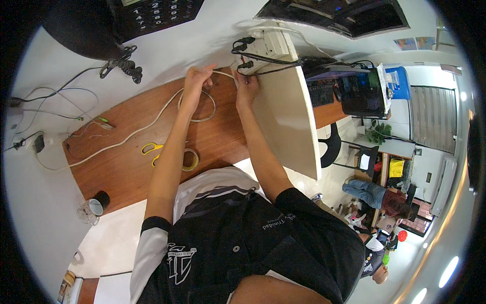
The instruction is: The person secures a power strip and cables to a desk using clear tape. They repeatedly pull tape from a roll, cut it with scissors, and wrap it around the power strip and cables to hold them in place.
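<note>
Over brown desk [126,167], hands [223,81] gripping white cable [152,121].

A brown wooden worktop [121,167] is carrying a white cable [126,138], yellow-handled scissors [150,149] and a tape roll [190,159].

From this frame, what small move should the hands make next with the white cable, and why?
Probably feed the cable end toward the white power strip. The left hand and right hand hold the white cable stretched between them just below the strip, with slack looped on the wooden desk.
</note>
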Demonstrator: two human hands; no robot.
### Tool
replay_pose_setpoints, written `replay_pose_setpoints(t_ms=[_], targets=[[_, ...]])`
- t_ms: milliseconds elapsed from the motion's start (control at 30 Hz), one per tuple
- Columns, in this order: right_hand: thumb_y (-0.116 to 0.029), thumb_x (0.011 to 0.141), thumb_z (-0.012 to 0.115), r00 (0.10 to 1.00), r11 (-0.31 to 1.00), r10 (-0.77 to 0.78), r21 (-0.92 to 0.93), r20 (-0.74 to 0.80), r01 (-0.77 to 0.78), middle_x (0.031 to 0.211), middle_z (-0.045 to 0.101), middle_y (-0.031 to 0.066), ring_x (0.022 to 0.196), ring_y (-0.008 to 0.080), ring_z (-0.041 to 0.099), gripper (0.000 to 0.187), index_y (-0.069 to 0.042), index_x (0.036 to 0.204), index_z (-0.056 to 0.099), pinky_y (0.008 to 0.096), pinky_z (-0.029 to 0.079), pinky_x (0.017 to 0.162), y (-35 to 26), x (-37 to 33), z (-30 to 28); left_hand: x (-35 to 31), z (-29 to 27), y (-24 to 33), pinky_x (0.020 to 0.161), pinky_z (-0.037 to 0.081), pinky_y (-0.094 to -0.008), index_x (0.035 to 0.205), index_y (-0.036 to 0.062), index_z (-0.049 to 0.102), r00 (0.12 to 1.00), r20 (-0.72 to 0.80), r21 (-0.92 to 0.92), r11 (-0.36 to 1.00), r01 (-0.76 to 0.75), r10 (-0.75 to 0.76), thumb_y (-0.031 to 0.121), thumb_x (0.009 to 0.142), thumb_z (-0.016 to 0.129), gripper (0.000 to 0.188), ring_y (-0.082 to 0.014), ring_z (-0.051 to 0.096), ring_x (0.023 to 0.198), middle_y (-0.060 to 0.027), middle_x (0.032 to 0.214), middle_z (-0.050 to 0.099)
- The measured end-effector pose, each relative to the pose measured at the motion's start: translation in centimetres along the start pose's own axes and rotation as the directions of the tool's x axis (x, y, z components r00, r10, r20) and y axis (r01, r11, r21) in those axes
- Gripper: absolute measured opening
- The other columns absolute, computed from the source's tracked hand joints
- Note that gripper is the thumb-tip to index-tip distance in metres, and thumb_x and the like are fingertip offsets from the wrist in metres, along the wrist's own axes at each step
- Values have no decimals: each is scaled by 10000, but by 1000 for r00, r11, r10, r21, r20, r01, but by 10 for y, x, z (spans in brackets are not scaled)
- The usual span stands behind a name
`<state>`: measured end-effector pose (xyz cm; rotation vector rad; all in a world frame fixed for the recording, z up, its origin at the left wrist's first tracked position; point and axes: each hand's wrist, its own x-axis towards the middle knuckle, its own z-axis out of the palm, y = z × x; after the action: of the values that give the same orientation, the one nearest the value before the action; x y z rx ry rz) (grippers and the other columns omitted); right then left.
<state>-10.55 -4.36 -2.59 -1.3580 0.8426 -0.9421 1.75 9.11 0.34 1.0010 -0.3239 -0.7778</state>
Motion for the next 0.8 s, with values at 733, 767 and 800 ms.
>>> replay_pose_setpoints(t_ms=[733,767,800], targets=[[-68,905,770,511,142,829,797,228,-587,928,675,-5,902,180,631,173,-92,1065,709,363,517,815,-29,26,-13,7,-14,-46,821,497,-360,1141,56,526,995,3,74,993,96,-97,149,959,561,207,-189,632,844,-103,1073,680],[-80,911,766,518,176,830,784,207,-596,918,670,-7,884,178,622,169,-100,1070,712,357,510,799,-30,27,-13,9,-14,-47,822,500,-363,1139,57,527,997,5,87,993,80,-81,140,956,578,208,-188,633,843,-97,1045,680],[-92,917,761,534,216,826,772,183,-597,907,664,-10,867,175,612,165,-108,1075,715,351,503,783,-30,27,-14,14,-7,-49,817,507,-346,1137,47,529,999,29,100,995,29,-32,143,958,616,221,-180,645,880,-100,1075,697]])
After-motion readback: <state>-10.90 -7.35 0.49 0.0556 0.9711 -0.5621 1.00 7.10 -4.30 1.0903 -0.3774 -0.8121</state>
